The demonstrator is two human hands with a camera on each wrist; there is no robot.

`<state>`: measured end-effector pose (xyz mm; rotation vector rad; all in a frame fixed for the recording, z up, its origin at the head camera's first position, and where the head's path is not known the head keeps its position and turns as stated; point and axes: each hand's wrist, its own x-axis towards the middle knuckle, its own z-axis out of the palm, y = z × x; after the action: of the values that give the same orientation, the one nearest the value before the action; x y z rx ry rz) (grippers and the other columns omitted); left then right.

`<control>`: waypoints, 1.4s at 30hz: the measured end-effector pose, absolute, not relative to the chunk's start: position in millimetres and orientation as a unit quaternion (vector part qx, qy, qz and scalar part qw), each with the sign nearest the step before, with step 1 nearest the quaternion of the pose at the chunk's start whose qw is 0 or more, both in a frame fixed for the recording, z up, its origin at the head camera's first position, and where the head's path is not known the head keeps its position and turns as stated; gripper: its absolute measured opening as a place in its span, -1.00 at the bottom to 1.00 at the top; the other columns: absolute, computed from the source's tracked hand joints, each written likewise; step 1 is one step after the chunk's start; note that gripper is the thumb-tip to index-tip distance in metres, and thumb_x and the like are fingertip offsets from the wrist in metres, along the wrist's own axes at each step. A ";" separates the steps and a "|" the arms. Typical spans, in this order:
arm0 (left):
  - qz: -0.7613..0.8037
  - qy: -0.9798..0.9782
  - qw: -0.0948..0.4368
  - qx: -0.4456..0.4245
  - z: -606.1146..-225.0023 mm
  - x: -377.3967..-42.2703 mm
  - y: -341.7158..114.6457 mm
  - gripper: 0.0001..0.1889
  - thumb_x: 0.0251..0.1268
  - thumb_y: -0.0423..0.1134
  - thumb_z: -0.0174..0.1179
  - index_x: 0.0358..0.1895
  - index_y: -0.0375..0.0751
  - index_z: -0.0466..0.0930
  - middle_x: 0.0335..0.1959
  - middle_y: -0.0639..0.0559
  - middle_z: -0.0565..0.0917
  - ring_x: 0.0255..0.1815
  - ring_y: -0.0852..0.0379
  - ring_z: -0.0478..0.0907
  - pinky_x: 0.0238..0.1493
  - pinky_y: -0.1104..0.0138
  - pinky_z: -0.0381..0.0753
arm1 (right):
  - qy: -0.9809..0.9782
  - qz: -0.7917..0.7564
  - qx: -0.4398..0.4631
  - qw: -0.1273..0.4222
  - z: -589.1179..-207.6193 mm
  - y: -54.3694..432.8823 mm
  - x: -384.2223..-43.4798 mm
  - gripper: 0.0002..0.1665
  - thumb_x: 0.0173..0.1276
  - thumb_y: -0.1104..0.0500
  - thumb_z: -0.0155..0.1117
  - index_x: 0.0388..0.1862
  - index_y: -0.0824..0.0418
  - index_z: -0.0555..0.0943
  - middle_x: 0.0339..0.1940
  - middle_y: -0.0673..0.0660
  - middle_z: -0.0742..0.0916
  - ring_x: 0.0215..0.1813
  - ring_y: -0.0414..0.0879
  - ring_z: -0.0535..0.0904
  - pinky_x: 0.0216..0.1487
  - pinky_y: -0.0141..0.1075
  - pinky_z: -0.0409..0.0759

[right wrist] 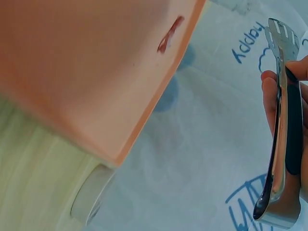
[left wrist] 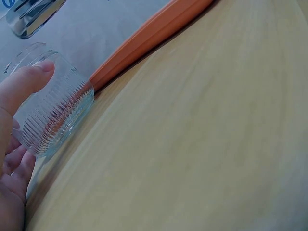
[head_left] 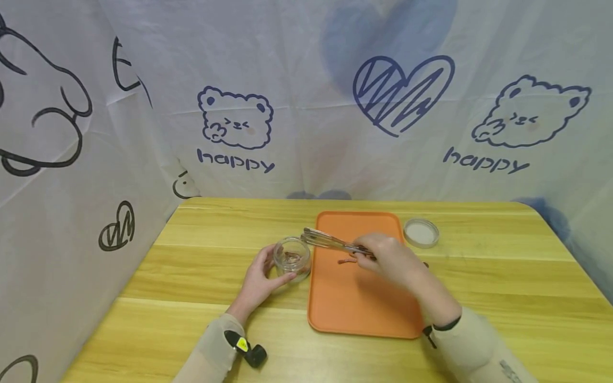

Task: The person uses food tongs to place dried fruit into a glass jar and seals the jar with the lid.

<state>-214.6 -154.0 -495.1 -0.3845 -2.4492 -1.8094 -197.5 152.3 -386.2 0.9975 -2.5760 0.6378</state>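
My left hand grips a clear glass jar standing on the table beside the tray's left edge, thumb on the near side. Ribbed glass shows on the jar in the left wrist view. Some reddish-brown pieces lie inside it. In my right hand are metal tongs with dark grips, held above the orange tray. The tips of the tongs are near the jar's rim, and I cannot tell whether anything is between them. A thin reddish-brown strip lies on the tray.
A round, clear-rimmed lid lies on the wooden table just right of the tray's far corner. Behind the table hangs a white cloth with blue drawings, and another stretch of cloth runs along the left side.
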 end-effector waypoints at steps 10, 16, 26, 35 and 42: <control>-0.589 -0.798 0.035 -0.123 -493.3 -213.7 -153.8 -0.22 -0.05 -0.25 0.51 0.29 -0.22 0.31 0.26 -0.13 0.44 0.28 0.01 0.38 0.38 0.27 0.28 | -0.920 0.210 0.298 0.146 -386.2 179.9 -195.0 -0.83 0.20 0.32 0.32 -0.21 0.26 0.66 -0.34 0.08 0.69 -0.37 -0.16 0.53 -0.45 -0.35 0.59; -0.588 -0.799 0.036 -0.125 -493.5 -214.5 -154.2 -0.22 -0.05 -0.23 0.51 0.29 -0.21 0.31 0.26 -0.14 0.44 0.28 0.00 0.38 0.39 0.24 0.28 | -0.929 0.216 0.273 0.125 -390.7 194.8 -193.3 -0.85 0.21 0.32 0.31 -0.22 0.23 0.65 -0.36 0.04 0.67 -0.39 -0.20 0.47 -0.48 -0.37 0.55; -0.596 -0.793 0.028 -0.127 -491.0 -214.3 -154.5 -0.22 -0.04 -0.23 0.50 0.29 -0.21 0.31 0.26 -0.15 0.43 0.28 0.00 0.37 0.39 0.26 0.27 | -0.945 0.197 0.243 0.094 -402.7 220.2 -189.9 -0.87 0.20 0.32 0.31 -0.24 0.25 0.65 -0.39 0.02 0.65 -0.40 -0.19 0.49 -0.45 -0.31 0.57; -0.592 -0.795 0.027 -0.127 -492.4 -214.0 -154.6 -0.22 -0.04 -0.23 0.50 0.29 -0.21 0.30 0.27 -0.16 0.43 0.29 0.00 0.36 0.39 0.25 0.26 | -0.945 0.187 0.259 0.075 -413.1 230.1 -185.0 -0.84 0.14 0.31 0.35 -0.26 0.22 0.66 -0.43 -0.05 0.65 -0.46 -0.26 0.45 -0.52 -0.33 0.53; -0.592 -0.795 0.029 -0.126 -492.0 -213.1 -154.5 -0.22 -0.04 -0.24 0.50 0.29 -0.21 0.31 0.26 -0.16 0.43 0.28 0.00 0.37 0.39 0.26 0.27 | -0.945 0.186 0.259 0.069 -421.0 231.8 -184.0 -0.83 0.15 0.29 0.37 -0.23 0.21 0.67 -0.39 -0.03 0.67 -0.39 -0.22 0.53 -0.45 -0.29 0.60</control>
<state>-213.1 -154.5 -492.0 -0.3885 -2.4541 -1.8273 -184.0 231.8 -421.0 0.7796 -2.8471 0.5592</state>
